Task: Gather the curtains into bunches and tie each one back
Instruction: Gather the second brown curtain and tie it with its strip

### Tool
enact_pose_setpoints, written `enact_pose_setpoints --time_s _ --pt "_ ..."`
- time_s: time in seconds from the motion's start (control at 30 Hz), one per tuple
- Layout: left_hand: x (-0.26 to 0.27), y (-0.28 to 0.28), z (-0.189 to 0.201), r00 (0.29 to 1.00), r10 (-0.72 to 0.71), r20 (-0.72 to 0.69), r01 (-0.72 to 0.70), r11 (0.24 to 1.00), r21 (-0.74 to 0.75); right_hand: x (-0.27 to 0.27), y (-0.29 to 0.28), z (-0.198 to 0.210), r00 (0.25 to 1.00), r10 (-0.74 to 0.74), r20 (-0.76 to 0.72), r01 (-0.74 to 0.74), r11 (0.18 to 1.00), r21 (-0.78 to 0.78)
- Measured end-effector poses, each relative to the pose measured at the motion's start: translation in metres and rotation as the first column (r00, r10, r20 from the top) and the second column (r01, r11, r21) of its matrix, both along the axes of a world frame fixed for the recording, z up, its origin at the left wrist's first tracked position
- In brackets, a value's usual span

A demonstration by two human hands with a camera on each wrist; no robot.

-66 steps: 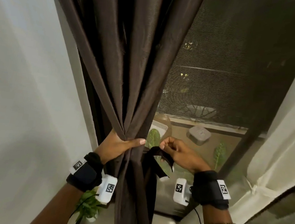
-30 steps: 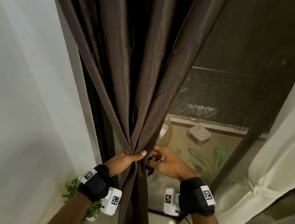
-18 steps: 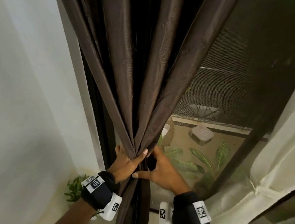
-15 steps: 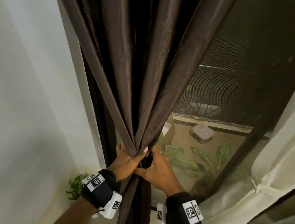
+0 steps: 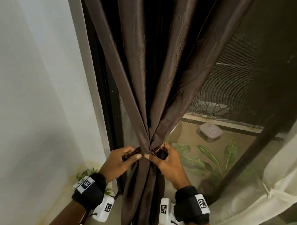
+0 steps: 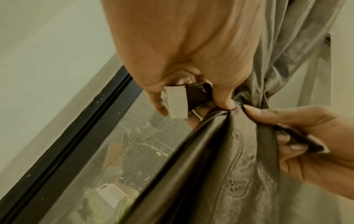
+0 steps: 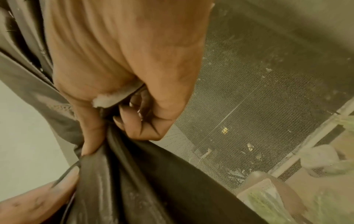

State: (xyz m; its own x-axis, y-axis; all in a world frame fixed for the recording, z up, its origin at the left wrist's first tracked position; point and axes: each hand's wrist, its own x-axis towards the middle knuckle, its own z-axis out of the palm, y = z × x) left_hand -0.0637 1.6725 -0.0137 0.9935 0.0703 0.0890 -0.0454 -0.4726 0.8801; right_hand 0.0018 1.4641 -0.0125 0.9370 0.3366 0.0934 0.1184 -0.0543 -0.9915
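The brown curtain (image 5: 158, 87) is gathered into a tight bunch (image 5: 149, 147) at waist height. My left hand (image 5: 131, 155) is on its left side and pinches one end of the dark tie-back strap (image 6: 197, 94), which carries a pale fastening patch (image 6: 176, 103). My right hand (image 5: 159, 154) is on the right side, fingers curled round the other strap end (image 7: 122, 97) with its white fuzzy patch (image 7: 105, 101). Both thumbs press the folds from the front. The strap's run behind the bunch is hidden. A cream curtain (image 5: 276, 173) hangs at the right.
A white wall (image 5: 25, 98) stands close on the left, beside the dark window frame (image 5: 99, 81). A mesh screen (image 5: 249, 83) lies behind the curtain, with leafy plants (image 5: 203, 161) and a grey block (image 5: 211, 131) outside. A small plant (image 5: 85, 174) sits low by the wall.
My right hand carried the strap in to the bunch. My left hand, which was gripping the gathered folds, has taken one strap end. Both hands now flank the bunch.
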Motion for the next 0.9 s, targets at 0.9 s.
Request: enact_pose_setpoints --time_s 0.9 --pt "-0.015 -0.018 -0.012 0.991 0.136 0.012 -0.135 0.991 -0.012 0.025 -0.005 -0.011 0.995 -0.081 0.060 0.085 0.994 -0.068"
